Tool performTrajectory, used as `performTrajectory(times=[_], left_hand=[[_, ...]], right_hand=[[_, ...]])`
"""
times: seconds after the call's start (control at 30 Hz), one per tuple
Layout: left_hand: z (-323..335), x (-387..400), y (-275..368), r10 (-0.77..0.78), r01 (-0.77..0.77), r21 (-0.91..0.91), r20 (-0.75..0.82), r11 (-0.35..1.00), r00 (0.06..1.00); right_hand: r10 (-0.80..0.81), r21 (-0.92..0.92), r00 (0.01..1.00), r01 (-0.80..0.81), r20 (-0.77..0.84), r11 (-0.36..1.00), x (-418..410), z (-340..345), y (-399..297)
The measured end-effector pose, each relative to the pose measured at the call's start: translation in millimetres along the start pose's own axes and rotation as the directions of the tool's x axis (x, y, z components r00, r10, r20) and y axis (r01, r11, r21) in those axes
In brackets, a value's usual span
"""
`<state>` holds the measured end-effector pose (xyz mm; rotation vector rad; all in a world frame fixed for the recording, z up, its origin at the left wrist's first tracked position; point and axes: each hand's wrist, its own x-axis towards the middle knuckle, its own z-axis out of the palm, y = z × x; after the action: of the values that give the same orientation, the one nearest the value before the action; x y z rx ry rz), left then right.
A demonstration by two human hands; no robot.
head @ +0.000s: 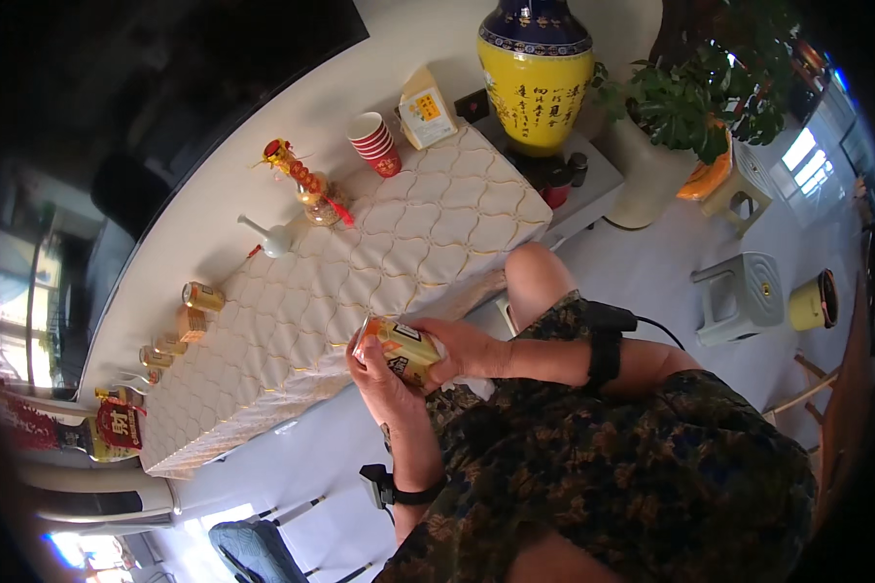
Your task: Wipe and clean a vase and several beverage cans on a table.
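Note:
A yellow and orange drink can [406,351] lies tilted between my two hands, just off the front edge of the cloth-covered cabinet. My left hand [385,380] wraps the can's top end, its thumb along the side. At the other end, my right hand [470,351] grips the can near its base. Something white, like a tissue or cloth [475,388], shows under the right hand. How far it reaches beneath the can is hidden. Each forearm carries a black strap with a small device.
A patterned cloth [379,255] covers the long cabinet. Along its back stand cans [203,296], a white vase [270,239], a ribboned glass bottle [317,197], stacked paper cups [374,142] and a carton [428,115]. A large yellow vase [536,95], plastic stool [744,299] and chair [259,550] stand around.

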<state>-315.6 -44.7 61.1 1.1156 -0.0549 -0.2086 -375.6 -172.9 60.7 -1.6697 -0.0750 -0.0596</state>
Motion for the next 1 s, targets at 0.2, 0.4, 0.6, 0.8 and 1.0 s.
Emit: performTrajectory(times=[0.2,0.4,0.6,0.8,1.0], left_hand=[[8,-1,17,0.033,0.015,-0.165,0.285,0.986,0.958],[9,-2,16,-0.043,0.13,-0.197,0.392,0.972,0.919],[23,-12,26,0.281,-0.302,0.114,0.167,0.946,0.945],[30,-14,42,0.289,-0.371,0.221,0.332,0.902,0.898],[13,-6,45,0.205,-0.37,0.167,0.596,0.914,0.776]], right_hand=[[0.135,0.155,0.961,-0.176,0.243,0.972,3,-32,-2],[0.008,0.581,0.888,-0.308,0.461,0.753,0,-31,11],[0.112,0.762,0.951,-0.299,0.289,0.575,-7,-11,11],[0.236,0.774,0.948,-0.313,0.216,0.55,-4,-11,20],[0.057,0.67,0.945,-0.269,0.321,0.692,-5,-18,17]])
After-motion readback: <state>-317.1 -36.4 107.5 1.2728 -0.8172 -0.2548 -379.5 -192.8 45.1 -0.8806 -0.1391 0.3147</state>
